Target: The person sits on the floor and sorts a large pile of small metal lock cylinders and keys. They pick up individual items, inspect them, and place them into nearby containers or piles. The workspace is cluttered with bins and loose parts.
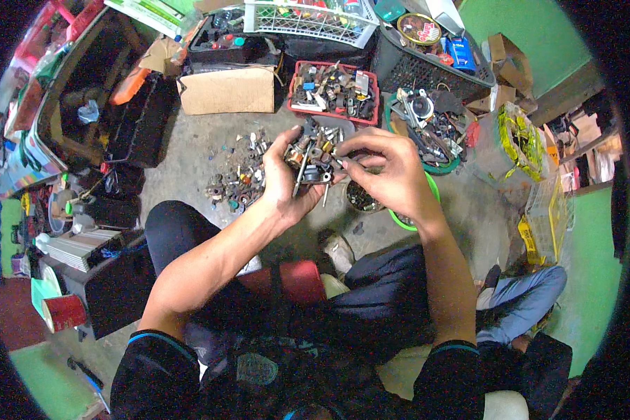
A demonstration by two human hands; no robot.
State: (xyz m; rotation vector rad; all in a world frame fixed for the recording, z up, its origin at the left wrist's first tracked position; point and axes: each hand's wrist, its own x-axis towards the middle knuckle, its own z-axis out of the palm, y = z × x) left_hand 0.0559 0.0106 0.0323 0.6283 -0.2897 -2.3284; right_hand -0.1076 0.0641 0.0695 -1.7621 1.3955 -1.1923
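Observation:
My left hand is cupped, palm up, under a heap of small metal hardware: bolts, nuts, a long thin rod and a dark fitting. Over the right side of that heap, the thumb and fingertips of my right hand come close together. Whether a small part is pinched between them is unclear. More loose hardware lies scattered on the concrete floor left of my left hand. Below my right hand stand a round container of small parts and a bright green basin, both partly hidden.
A red plastic basket of mixed parts stands ahead, beside a cardboard box. To the right are a green tray of scrap and a grey basket. Another person's leg is at right; a black box stands left.

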